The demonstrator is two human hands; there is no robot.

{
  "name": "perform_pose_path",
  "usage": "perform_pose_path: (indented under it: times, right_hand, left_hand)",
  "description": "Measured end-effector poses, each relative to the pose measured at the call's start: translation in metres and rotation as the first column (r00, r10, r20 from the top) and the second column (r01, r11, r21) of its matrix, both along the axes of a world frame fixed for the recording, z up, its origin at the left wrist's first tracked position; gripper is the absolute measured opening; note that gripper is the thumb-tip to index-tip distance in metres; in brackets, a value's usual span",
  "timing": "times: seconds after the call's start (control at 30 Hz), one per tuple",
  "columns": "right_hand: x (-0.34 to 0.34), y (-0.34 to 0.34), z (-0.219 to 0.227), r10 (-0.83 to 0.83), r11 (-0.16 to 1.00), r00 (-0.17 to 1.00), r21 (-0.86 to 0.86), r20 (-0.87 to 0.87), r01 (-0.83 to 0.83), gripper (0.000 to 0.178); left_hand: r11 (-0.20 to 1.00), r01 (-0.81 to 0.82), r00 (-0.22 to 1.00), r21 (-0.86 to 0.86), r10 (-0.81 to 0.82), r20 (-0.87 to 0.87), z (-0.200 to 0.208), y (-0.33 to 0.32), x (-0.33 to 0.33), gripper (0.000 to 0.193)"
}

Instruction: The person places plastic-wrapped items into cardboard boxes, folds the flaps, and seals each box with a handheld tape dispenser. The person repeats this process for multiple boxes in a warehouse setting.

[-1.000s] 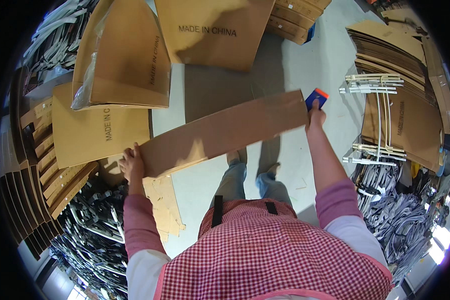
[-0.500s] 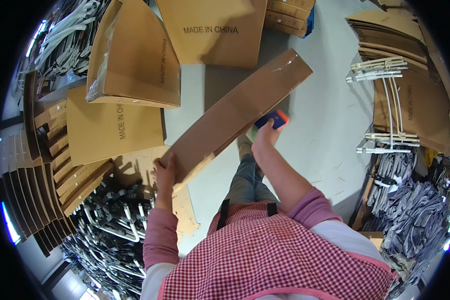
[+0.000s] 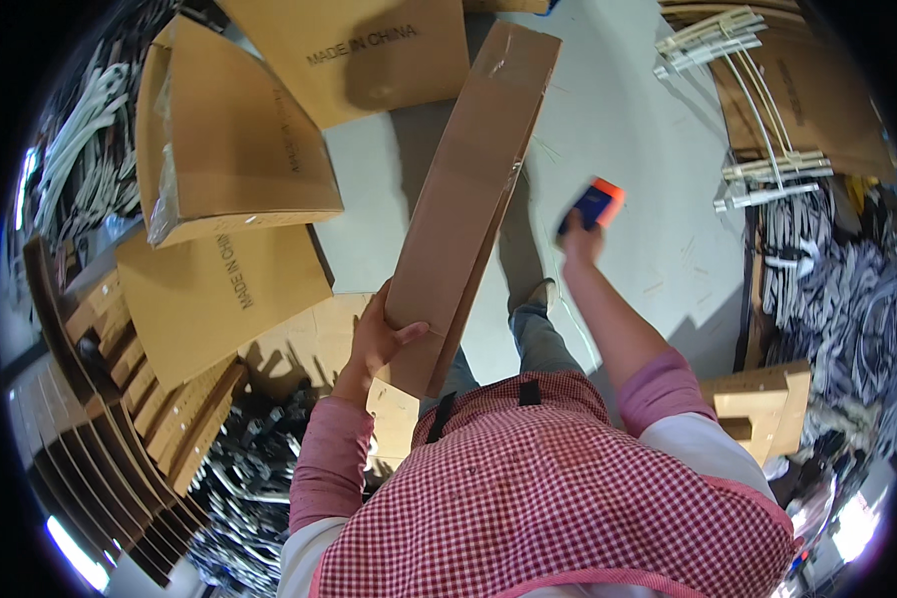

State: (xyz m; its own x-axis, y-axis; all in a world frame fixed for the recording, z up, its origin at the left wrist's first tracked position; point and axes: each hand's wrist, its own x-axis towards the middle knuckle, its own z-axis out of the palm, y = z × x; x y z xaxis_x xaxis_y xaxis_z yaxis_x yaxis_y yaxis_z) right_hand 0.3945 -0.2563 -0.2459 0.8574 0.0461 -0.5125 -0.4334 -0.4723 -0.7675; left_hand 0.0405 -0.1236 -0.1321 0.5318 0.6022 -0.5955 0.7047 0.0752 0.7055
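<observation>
A long, narrow brown cardboard box (image 3: 463, 199) slants up and away in front of my body. Clear tape shines at its far end. My left hand (image 3: 381, 334) grips the near end at the left edge, its thumb lying over the top face. Off to the right of the box, my right hand (image 3: 580, 241) is closed round a blue and orange handheld tool (image 3: 598, 204). That tool is apart from the box, and blur hides its exact kind.
Large cardboard cartons (image 3: 244, 135) stand at the far left, above stacked flat boxes (image 3: 194, 424). Dark metal parts (image 3: 244, 488) lie at lower left. On the right are a pale tubular frame (image 3: 767, 120), heaps of grey fabric pieces (image 3: 827, 269) and a small open carton (image 3: 757, 399).
The long box has swung steeper, its far end moving left and away. My right hand has moved right with the tool, away from the box's side. The whole view has shifted.
</observation>
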Motion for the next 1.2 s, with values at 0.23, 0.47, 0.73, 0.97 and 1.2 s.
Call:
perform_pose_path:
  times: [0.23,0.47,0.73,0.97,1.2]
  right_hand:
    - [-0.149,-0.067,-0.039,-0.4,0.875,0.908,-0.242,0.127,0.419,0.041]
    - [-0.189,-0.03,-0.014,-0.325,0.942,0.902,-0.186,-0.284,0.281,0.056]
    - [-0.238,-0.086,-0.043,-0.583,0.753,0.797,-0.264,0.156,0.602,0.042]
    - [-0.281,-0.004,-0.055,-0.555,0.819,0.813,-0.285,-0.175,0.498,0.049]
    - [-0.261,-0.006,-0.009,-0.501,0.859,0.827,-0.263,-0.256,0.439,0.052]
  left_hand:
    - [0.983,-0.039,0.988,-0.178,0.064,0.139,-0.016,0.011,0.011,0.109]
    - [0.968,0.189,0.914,-0.163,-0.112,0.391,-0.022,0.029,0.012,0.111]
    - [0.956,0.152,0.94,-0.25,-0.062,0.336,-0.013,0.021,0.034,0.118]
    - [0.98,0.196,0.938,0.02,-0.193,0.288,-0.017,0.038,0.01,0.126]
    - [0.945,0.283,0.958,0.162,-0.271,-0.094,0.002,0.007,0.026,0.13]
